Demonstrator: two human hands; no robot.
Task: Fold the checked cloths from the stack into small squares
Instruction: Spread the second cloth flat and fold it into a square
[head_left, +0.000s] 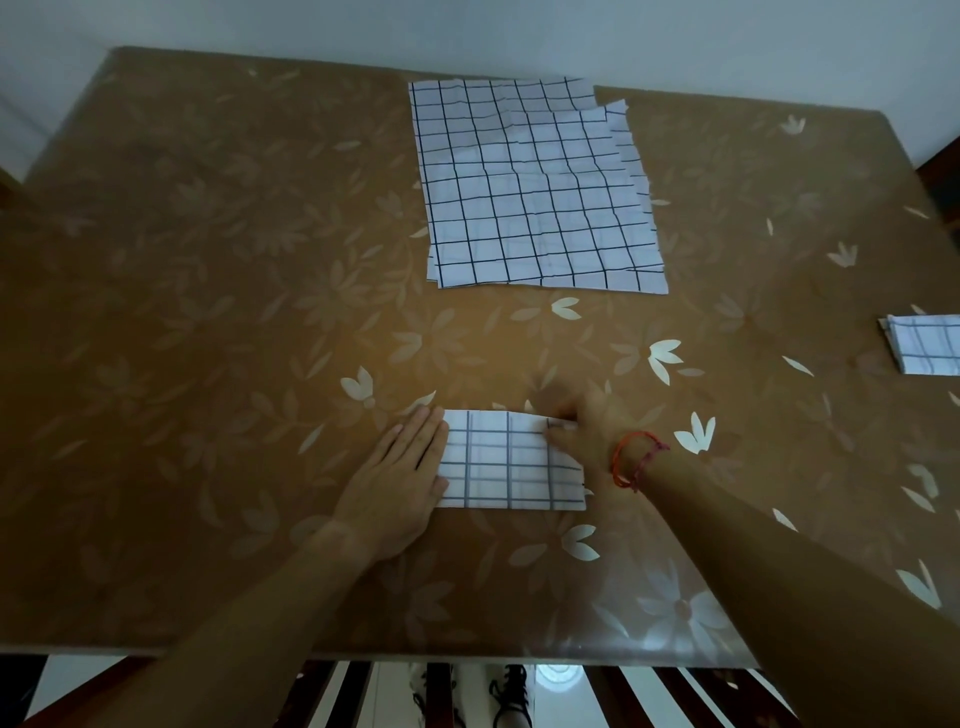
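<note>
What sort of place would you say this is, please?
Probably a home dining room: a table with a brown floral cover stands against a plain wall, wooden slats, perhaps a chair's, show below its near edge, and a stack of checked cloths lies on it.

Matt checked cloths (535, 182) lie on a glossy floral table cover (208, 312).

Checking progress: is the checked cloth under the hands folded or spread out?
Folded. The cloth is a narrow strip, far smaller than the spread stack; the left hand presses it flat, the right hand pinches its edge.
</note>
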